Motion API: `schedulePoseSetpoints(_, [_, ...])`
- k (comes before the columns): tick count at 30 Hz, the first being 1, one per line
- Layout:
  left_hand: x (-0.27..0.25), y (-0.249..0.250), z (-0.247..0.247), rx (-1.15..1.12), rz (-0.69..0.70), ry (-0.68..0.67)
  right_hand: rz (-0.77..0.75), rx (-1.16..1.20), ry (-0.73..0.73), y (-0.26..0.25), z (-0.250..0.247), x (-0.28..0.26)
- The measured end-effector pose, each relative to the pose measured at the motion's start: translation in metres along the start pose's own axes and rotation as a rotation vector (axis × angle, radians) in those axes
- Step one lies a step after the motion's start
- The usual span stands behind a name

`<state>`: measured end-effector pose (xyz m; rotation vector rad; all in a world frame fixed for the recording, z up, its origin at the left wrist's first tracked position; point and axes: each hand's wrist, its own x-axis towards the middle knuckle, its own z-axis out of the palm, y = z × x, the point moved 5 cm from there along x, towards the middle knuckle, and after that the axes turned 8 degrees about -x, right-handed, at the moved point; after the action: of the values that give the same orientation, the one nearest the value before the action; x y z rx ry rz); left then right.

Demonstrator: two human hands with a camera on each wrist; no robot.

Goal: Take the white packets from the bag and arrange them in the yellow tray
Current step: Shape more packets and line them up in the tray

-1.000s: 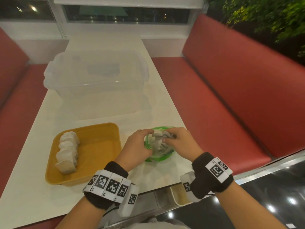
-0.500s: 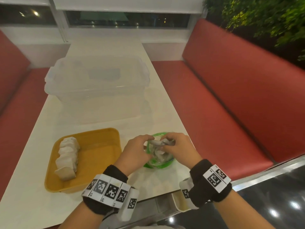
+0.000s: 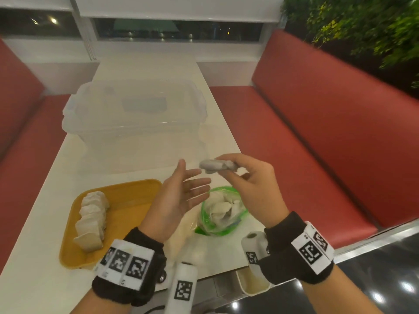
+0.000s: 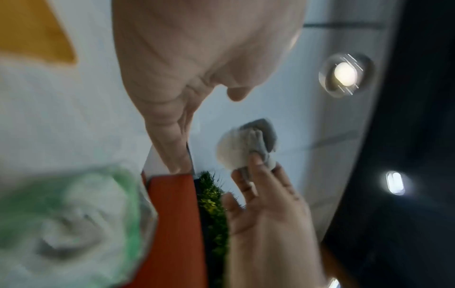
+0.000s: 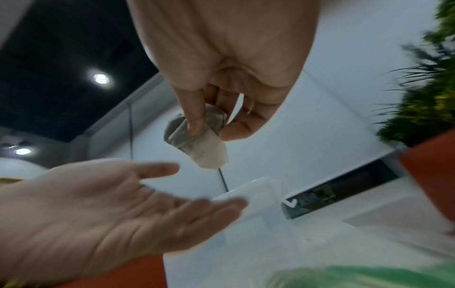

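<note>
right hand (image 3: 247, 177) pinches crumpled white paper packet (image 3: 216, 165) above green-rimmed clear plastic bag (image 3: 223, 211) | left hand (image 3: 181, 191) spread, holding nothing, palm up

Clear lidded plastic storage box (image 3: 133, 114) standing on white table (image 3: 45, 288), toward its far end. Red padded bench seat (image 3: 317, 141) along right side of table, another red bench (image 3: 15, 123) along left. Dark window (image 3: 176, 30) under white blind beyond table end. Green leafy plants (image 3: 367, 30) above right bench back. Round ceiling lamp (image 4: 346, 75) lit in left wrist view.
</note>
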<state>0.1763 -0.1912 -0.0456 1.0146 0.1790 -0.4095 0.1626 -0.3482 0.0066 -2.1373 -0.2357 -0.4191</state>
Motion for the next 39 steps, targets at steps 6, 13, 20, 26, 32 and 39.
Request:
schedulePoseSetpoints(6, [-0.011, 0.002, 0.022, -0.565, -0.343, -0.169, -0.179, -0.435, -0.199, -0.016, 0.033, -0.013])
schedulePoseSetpoints(13, [-0.005, -0.008, 0.0, -0.563, -0.342, -0.022, -0.119, -0.395, -0.349, 0.022, 0.014, -0.018])
schedulePoseSetpoints(20, [0.0, -0.009, -0.011, -0.479, -0.298, 0.036, -0.003, -0.785, -0.733, 0.069, 0.056, -0.032])
schedulePoseSetpoints(26, [0.002, -0.011, -0.018, -0.459, -0.286, 0.031, 0.048, -0.742, -0.638, 0.069, 0.049, -0.02])
schedulePoseSetpoints(32, [0.002, -0.011, -0.023, -0.457, -0.266, 0.064, 0.107, -0.331, -0.397, 0.055, 0.011, 0.002])
schedulePoseSetpoints(39, [-0.001, -0.019, -0.004, -0.47, -0.331, 0.007, -0.016, -0.118, -0.248, -0.006, -0.005, 0.021])
